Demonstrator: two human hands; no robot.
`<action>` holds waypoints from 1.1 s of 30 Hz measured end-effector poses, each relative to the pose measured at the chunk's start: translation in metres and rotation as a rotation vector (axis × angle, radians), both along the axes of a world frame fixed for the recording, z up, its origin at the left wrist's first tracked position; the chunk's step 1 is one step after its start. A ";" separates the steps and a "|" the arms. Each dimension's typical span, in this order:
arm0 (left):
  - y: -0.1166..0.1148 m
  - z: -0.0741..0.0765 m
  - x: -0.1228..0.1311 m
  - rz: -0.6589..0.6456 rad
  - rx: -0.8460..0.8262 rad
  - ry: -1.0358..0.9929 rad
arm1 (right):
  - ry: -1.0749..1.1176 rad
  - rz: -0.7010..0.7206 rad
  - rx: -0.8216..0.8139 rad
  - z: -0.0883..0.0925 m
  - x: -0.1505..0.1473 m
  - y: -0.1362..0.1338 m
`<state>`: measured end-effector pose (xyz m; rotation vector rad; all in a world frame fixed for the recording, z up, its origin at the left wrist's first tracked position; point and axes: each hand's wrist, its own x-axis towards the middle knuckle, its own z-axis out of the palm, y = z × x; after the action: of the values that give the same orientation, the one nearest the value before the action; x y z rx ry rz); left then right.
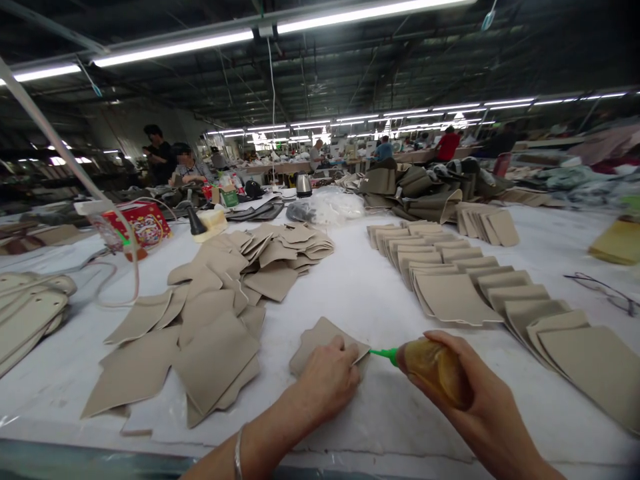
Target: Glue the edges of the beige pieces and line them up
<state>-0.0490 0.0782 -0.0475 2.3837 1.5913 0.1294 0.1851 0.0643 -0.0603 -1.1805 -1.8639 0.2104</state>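
A beige cut piece (pixel 320 331) lies on the white table, its right side lifted or folded over. My left hand (pixel 330 377), a bracelet on its wrist, has its fingers curled on this piece and grips it near the right edge. In my right hand (pixel 483 400) is a squeeze glue bottle (pixel 435 370) with amber liquid and a green nozzle, held tilted nearly flat. The nozzle tip (pixel 374 351) meets the right corner of the piece. Whether glue comes out is too small to tell.
Loose beige pieces (pixel 215 353) pile up at left; overlapping rows of them (pixel 450 293) run along the right. Farther back are a plastic bag (pixel 327 203), a kettle (pixel 303 185), a red box (pixel 145 223) and dark stacked material (pixel 415 190). Eyeglasses (pixel 605 290) lie far right. Several people work beyond.
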 end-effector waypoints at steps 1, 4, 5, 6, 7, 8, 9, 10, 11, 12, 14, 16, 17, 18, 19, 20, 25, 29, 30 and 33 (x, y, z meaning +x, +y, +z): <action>-0.001 -0.001 0.000 -0.004 0.001 -0.008 | -0.006 0.000 -0.003 0.001 0.000 0.000; -0.003 -0.002 -0.002 -0.008 -0.019 -0.023 | 0.002 -0.021 -0.034 0.003 0.000 0.000; -0.004 -0.001 -0.002 -0.006 -0.027 -0.024 | 0.015 -0.038 -0.045 0.004 0.000 0.001; -0.005 0.000 -0.002 -0.004 -0.035 -0.024 | 0.030 -0.055 -0.052 0.004 0.001 0.002; -0.005 0.000 -0.002 -0.002 -0.041 -0.024 | 0.043 -0.068 -0.058 0.004 0.001 0.003; -0.006 0.001 -0.001 0.001 -0.047 -0.025 | 0.054 -0.076 -0.063 0.004 0.002 0.004; -0.006 0.001 -0.001 0.003 -0.051 -0.027 | 0.063 -0.078 -0.069 0.003 0.003 0.004; -0.006 0.001 -0.001 0.006 -0.055 -0.027 | 0.068 -0.071 -0.084 0.002 0.003 0.004; -0.007 0.002 -0.001 0.007 -0.057 -0.028 | 0.075 -0.063 -0.104 0.002 0.003 0.003; -0.007 0.002 0.000 0.009 -0.059 -0.026 | 0.086 -0.053 -0.129 0.001 0.003 0.002; -0.007 0.002 0.000 0.013 -0.060 -0.021 | 0.122 -0.043 -0.184 0.002 0.002 0.000; -0.006 0.003 0.000 0.013 -0.058 -0.022 | 0.159 -0.060 -0.212 0.004 0.002 0.000; -0.006 0.003 0.000 0.013 -0.056 -0.025 | 0.173 -0.076 -0.207 0.005 0.001 -0.001; -0.006 0.002 -0.001 0.014 -0.054 -0.030 | 0.181 -0.091 -0.199 0.006 0.001 -0.001; -0.006 0.002 -0.002 0.016 -0.051 -0.037 | 0.183 -0.103 -0.193 0.006 0.001 -0.001; -0.006 0.001 -0.002 0.020 -0.048 -0.044 | 0.180 -0.103 -0.189 0.006 0.002 -0.001; -0.007 0.000 -0.004 0.039 -0.054 -0.073 | 0.191 -0.069 -0.253 0.000 0.005 -0.004; -0.007 0.002 -0.003 0.045 -0.066 -0.068 | 0.182 -0.100 -0.170 -0.002 0.008 -0.001; -0.007 0.003 -0.003 0.046 -0.068 -0.068 | 0.174 -0.099 -0.153 -0.003 0.009 0.000; -0.008 0.005 -0.003 0.052 -0.069 -0.079 | 0.139 -0.069 -0.153 -0.004 0.010 -0.001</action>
<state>-0.0525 0.0700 -0.0430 2.2578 1.5954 0.1741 0.1948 0.0633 -0.0648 -1.2978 -1.7069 0.3927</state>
